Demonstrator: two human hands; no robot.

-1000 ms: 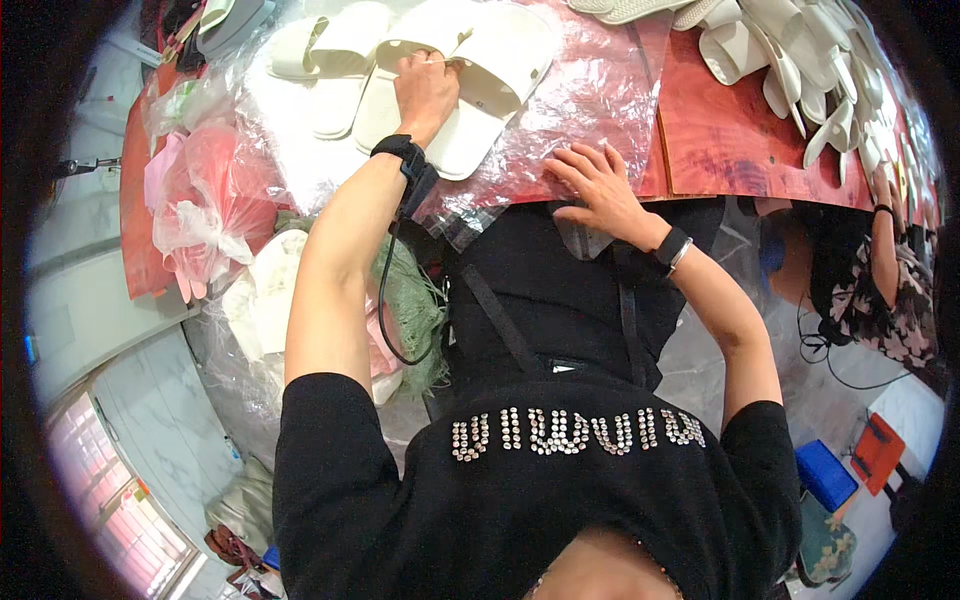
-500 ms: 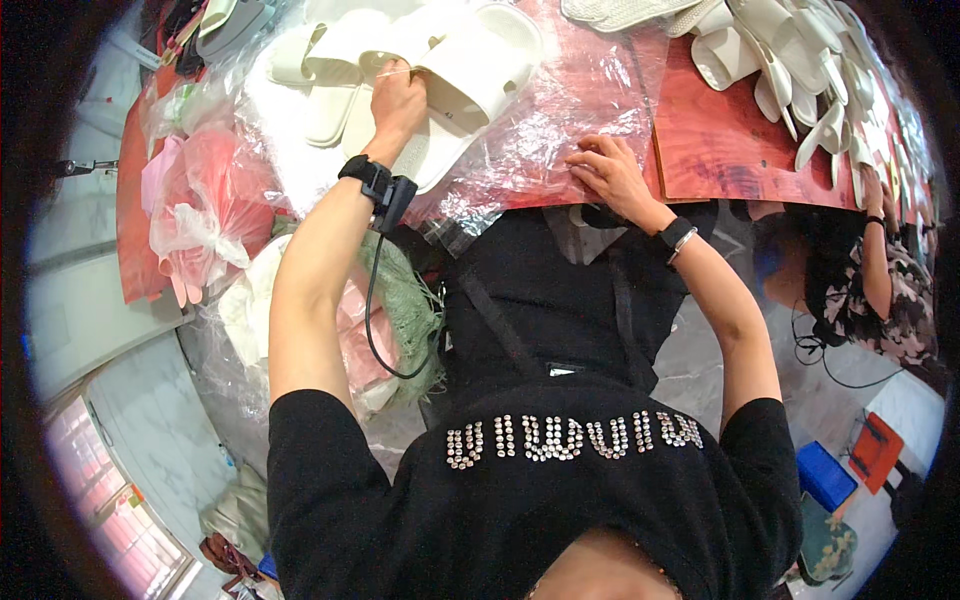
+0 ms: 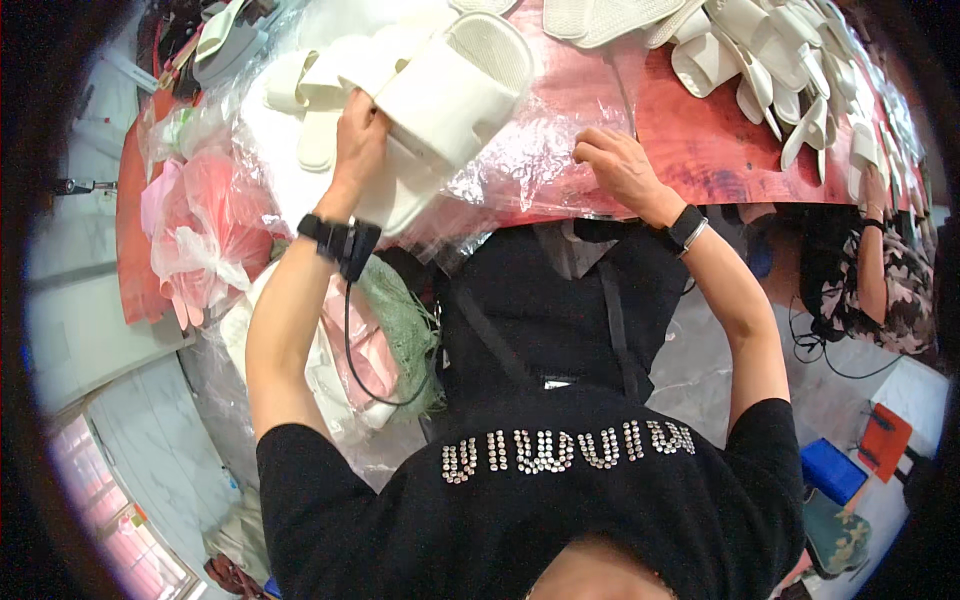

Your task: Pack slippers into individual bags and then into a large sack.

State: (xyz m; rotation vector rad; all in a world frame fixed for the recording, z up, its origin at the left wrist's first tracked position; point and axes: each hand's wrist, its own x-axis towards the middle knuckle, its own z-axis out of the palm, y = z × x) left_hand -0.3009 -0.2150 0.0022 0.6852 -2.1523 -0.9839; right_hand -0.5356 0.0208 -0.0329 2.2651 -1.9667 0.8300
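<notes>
My left hand (image 3: 362, 140) is closed on a white slide slipper (image 3: 455, 95) with a wide strap, at its near left edge. The slipper is tilted, and part of another white sole (image 3: 405, 195) shows beneath it. My fingertips are partly hidden by the slipper. To the left lie more white slippers (image 3: 316, 140) on a bright white and clear plastic sheet. My right hand (image 3: 625, 170) is above the clear plastic (image 3: 530, 175) near the table's front edge, with fingers loosely bent and nothing visible in them.
A large heap of white slippers (image 3: 760, 60) covers the back right of the red table (image 3: 720, 150). Another person's hand (image 3: 872, 190) touches slippers there. On the left sit a tied clear bag (image 3: 205, 240) with pink contents and, lower, a green mesh bag (image 3: 400, 315). A cable hangs from my left wrist.
My left hand has moved left and nearer me, and the gripped slipper has tilted up. My right hand has drawn in its spread fingers and shifted slightly right.
</notes>
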